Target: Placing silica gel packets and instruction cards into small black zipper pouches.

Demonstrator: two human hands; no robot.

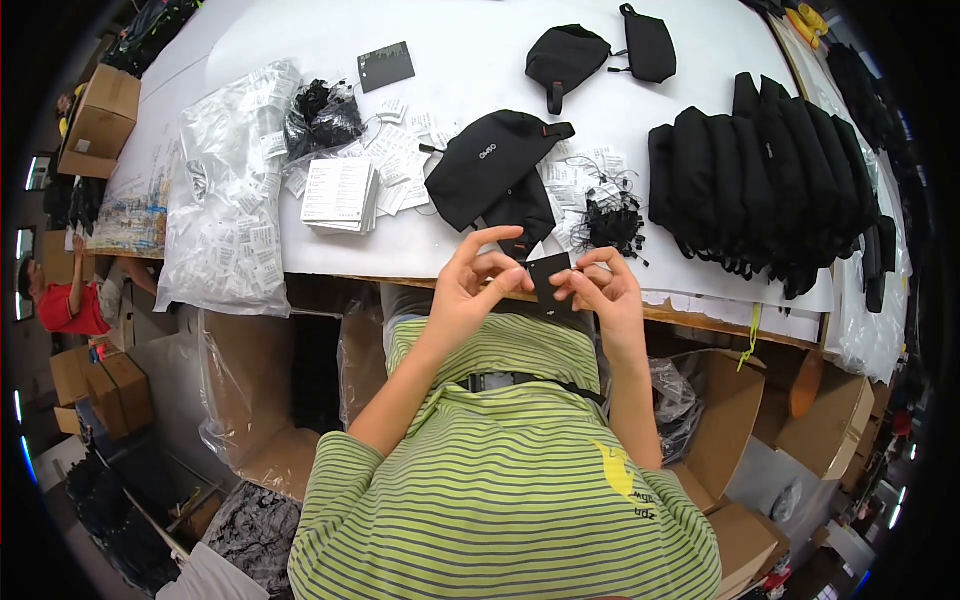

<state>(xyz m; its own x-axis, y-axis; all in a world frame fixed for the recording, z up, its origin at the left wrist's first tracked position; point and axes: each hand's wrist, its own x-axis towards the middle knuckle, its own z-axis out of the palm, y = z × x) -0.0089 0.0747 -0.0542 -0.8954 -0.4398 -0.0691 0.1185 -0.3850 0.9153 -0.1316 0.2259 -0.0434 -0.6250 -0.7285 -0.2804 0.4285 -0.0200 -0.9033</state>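
Note:
Just in front of my body, at the table's near edge, I have a black hang tag point(551, 283). My right hand point(608, 298) pinches its right side between thumb and fingertips. My left hand point(477, 284) is at the tag's left edge, thumb and a finger pressed together and the index finger raised; whatever is in that pinch is too small to make out. Behind the hands lies a black waist bag point(490, 170), its strap part folded toward me. To its right are white printed labels point(575, 180) and a tangle of black tag strings point(612, 222).
Many black bags point(760, 180) stand in a row at right; two small black pouches point(568, 58) lie farther back. At left are a clear plastic bag of labels point(225, 200), a stack of white cards point(338, 197) and a black string bundle point(322, 118). Cardboard boxes point(725, 430) sit below the table.

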